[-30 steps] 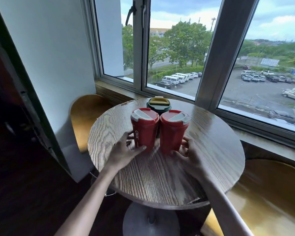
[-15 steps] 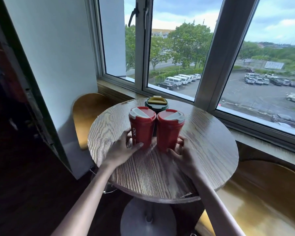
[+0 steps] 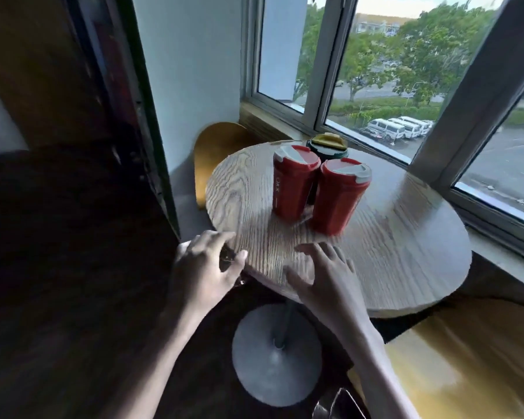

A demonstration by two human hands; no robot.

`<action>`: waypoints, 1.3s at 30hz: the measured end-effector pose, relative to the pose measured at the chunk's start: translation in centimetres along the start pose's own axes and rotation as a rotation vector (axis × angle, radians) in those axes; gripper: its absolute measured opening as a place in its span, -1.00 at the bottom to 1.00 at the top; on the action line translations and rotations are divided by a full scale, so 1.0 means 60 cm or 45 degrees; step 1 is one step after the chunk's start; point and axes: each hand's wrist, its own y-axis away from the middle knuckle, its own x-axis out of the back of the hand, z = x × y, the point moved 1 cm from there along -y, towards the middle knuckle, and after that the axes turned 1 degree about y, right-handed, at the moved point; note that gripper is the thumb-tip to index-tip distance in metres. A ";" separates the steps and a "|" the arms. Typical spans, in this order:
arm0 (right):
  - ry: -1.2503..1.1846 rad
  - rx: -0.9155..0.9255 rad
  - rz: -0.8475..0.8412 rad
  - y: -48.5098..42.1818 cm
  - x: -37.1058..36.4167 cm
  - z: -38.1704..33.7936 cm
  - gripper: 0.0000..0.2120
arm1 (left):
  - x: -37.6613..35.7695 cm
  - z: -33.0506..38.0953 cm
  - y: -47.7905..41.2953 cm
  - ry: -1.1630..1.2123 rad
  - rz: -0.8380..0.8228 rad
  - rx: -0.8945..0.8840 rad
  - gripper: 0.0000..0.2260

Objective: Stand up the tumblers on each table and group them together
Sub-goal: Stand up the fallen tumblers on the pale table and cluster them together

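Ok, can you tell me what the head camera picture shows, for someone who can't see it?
Two red plastic tumblers with grey lids stand upright together on a round wooden table by a window, with a dark green tumbler with a yellow lid just behind them. The person's left hand and right hand hover open and empty near the table's front edge.

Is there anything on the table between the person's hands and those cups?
Nothing visible. Only bare wood of the round table lies between the left hand, the right hand and the two red tumblers. The green tumbler stands behind them, on the window side.
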 end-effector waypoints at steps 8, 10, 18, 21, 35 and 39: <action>0.135 0.627 -0.211 0.024 -0.098 -0.170 -0.54 | 0.143 -0.123 0.213 -0.352 0.060 0.566 -0.57; 0.116 0.760 -0.322 0.037 -0.140 -0.217 -0.54 | 0.179 -0.158 0.268 -0.389 0.115 0.719 -0.56; 0.128 1.121 -0.848 0.086 -0.342 -0.460 -0.51 | 0.318 -0.325 0.477 -0.573 0.149 1.243 -0.54; 0.123 1.215 -0.980 0.101 -0.413 -0.567 -0.51 | 0.376 -0.396 0.532 -0.607 0.132 1.378 -0.51; 0.174 1.405 -0.962 0.027 -0.658 -0.959 -0.52 | 0.597 -0.741 0.545 -0.805 0.023 1.513 -0.61; 0.281 1.594 -0.898 -0.017 -0.753 -1.063 -0.50 | 0.630 -0.853 0.508 -0.819 0.004 1.603 -0.59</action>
